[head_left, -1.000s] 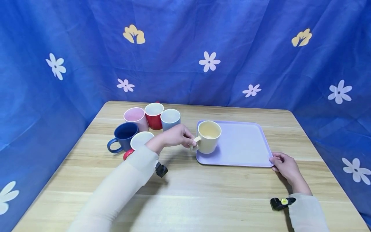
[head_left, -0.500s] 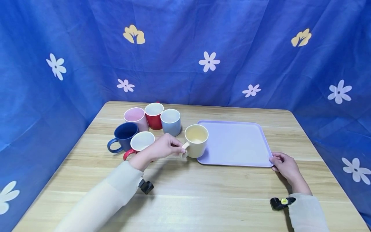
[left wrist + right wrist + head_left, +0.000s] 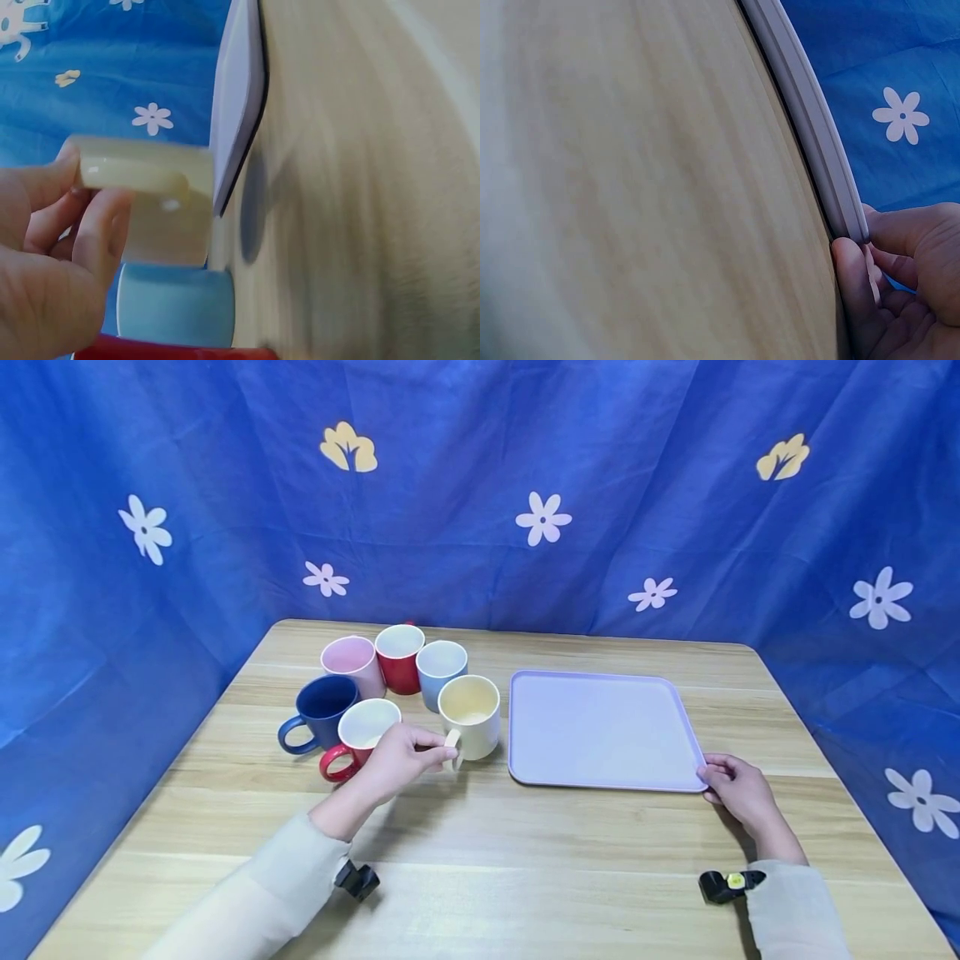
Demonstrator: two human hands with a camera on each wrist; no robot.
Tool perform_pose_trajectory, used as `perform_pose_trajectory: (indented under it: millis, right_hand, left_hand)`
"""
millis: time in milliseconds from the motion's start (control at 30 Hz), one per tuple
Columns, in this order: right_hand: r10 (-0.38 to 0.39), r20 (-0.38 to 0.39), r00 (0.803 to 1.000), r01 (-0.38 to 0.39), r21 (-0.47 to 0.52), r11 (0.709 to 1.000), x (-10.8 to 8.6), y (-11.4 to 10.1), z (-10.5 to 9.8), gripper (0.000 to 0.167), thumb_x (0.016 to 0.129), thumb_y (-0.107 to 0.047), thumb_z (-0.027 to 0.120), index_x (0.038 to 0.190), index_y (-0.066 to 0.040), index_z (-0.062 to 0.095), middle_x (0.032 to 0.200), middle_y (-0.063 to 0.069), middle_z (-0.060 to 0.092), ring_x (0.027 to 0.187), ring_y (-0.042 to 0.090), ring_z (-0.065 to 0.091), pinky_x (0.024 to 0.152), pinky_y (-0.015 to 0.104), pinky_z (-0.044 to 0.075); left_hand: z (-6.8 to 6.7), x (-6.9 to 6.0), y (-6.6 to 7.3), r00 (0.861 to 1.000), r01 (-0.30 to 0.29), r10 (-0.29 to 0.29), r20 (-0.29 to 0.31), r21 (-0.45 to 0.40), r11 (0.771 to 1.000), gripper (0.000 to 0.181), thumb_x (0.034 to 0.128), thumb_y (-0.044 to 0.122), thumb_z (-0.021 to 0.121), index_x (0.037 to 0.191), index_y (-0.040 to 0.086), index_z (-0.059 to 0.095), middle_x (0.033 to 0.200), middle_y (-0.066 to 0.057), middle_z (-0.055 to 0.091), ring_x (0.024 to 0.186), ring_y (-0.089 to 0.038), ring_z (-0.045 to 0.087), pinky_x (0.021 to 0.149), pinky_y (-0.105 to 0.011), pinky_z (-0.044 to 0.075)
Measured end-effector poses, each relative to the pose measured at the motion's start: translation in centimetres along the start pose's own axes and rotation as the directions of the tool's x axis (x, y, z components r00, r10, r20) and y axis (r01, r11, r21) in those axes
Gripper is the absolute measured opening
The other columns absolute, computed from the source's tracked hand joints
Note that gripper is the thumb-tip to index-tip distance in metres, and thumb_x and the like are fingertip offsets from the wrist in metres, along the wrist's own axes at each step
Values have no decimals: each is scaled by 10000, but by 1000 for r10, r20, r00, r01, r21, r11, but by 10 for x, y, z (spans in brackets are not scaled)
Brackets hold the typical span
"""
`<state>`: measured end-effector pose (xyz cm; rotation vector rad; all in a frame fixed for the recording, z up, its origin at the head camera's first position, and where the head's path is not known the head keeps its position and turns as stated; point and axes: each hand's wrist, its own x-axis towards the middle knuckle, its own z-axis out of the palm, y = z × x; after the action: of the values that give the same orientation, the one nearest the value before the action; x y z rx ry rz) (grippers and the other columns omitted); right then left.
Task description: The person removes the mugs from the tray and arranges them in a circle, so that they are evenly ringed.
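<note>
My left hand [image 3: 393, 768] pinches the handle of a cream mug [image 3: 480, 731], which is upright just left of the lilac tray [image 3: 600, 731]. In the left wrist view the mug's base [image 3: 201, 232] seems a little above the table, with a shadow apart from it. Close behind the mug stands a light blue mug [image 3: 441, 681]. A white mug with a red handle [image 3: 367, 727] is partly hidden by my left hand. My right hand [image 3: 742, 793] holds the near right corner of the tray between thumb and fingers.
A navy mug [image 3: 322, 714], a pink mug [image 3: 360, 668] and a red mug [image 3: 400, 664] stand grouped at the left of the wooden table [image 3: 540, 877]. A blue curtain [image 3: 450, 485] with flowers hangs behind and at both sides.
My left hand has carried the cream mug leftward from over the tray's left edge to a place beside the light blue mug. My right hand and the tray have stayed put.
</note>
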<state>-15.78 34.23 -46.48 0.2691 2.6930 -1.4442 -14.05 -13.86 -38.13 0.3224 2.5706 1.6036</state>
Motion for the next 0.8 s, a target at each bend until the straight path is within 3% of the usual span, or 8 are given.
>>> perform_pose_trajectory:
  millis: [200, 500, 633, 800]
  right_hand:
    - [-7, -4, 1000, 7, 2, 1000, 0, 0, 0, 425, 965, -140, 549, 1271, 143, 465, 1107, 226, 561, 745, -23, 536, 641, 212, 533]
    - [-12, -9, 1000, 12, 1, 1000, 0, 0, -1, 412, 966, -133, 546, 1265, 141, 474, 1095, 219, 565, 737, -10, 541, 638, 210, 531]
    - [-12, -9, 1000, 12, -1, 1000, -1, -1, -1, 413, 967, -136, 545, 1264, 141, 476, 1095, 219, 565, 738, -8, 542, 638, 210, 532]
    - [-7, -8, 1000, 7, -4, 1000, 0, 0, -1, 420, 968, -146, 549, 1268, 137, 476, 1095, 215, 567, 743, -1, 544, 637, 211, 531]
  left_hand:
    - [7, -6, -4, 990, 57, -51, -130, 43, 997, 122, 836, 80, 729, 883, -30, 746, 816, -106, 698, 649, -113, 607, 578, -217, 484]
    - [19, -9, -11, 960, 129, -127, -250, -6, 992, 122, 829, 57, 730, 893, -46, 742, 838, -141, 703, 675, -231, 680, 557, -198, 482]
    - [23, -9, -15, 942, 158, -157, -297, -23, 987, 117, 816, 71, 748, 871, -33, 748, 788, -115, 700, 649, -194, 673, 538, -182, 462]
    - [25, -9, -18, 928, 149, -152, -341, -37, 988, 126, 807, 64, 757, 879, -39, 746, 665, -96, 671, 583, -121, 632, 513, -170, 454]
